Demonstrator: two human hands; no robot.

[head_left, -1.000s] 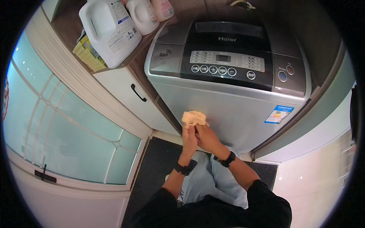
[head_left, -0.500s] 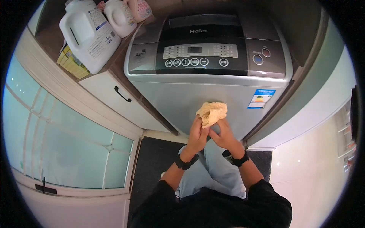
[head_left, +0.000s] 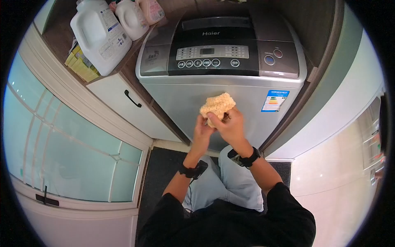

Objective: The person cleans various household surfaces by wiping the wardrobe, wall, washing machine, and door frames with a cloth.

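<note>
A bunched, pale yellow textured cloth (head_left: pixel 218 103) is held up in front of the washing machine (head_left: pixel 181 92). My right hand (head_left: pixel 231 126) is closed on its right and lower side, with the thumb pressed across the front. Below and to the left, my left hand (head_left: pixel 202 133) grips the cloth's lower edge, its fingers partly hidden behind the folds. Both hands are close together, nearly touching. The machine's lid is down, and its button panel (head_left: pixel 212 57) faces me.
White detergent bottles (head_left: pixel 98 35) stand on the shelf at upper left beside a yellow pack (head_left: pixel 80 64). Below them is a white cabinet door (head_left: pixel 119 99) with a black handle. A glass-paned door (head_left: pixel 74 144) is at left, a dark mat (head_left: pixel 160 177) underfoot.
The cloth has moved up and slightly left and is turned in my hands. My right hand has shifted higher, its thumb now across the cloth's front. The view has shifted slightly.
</note>
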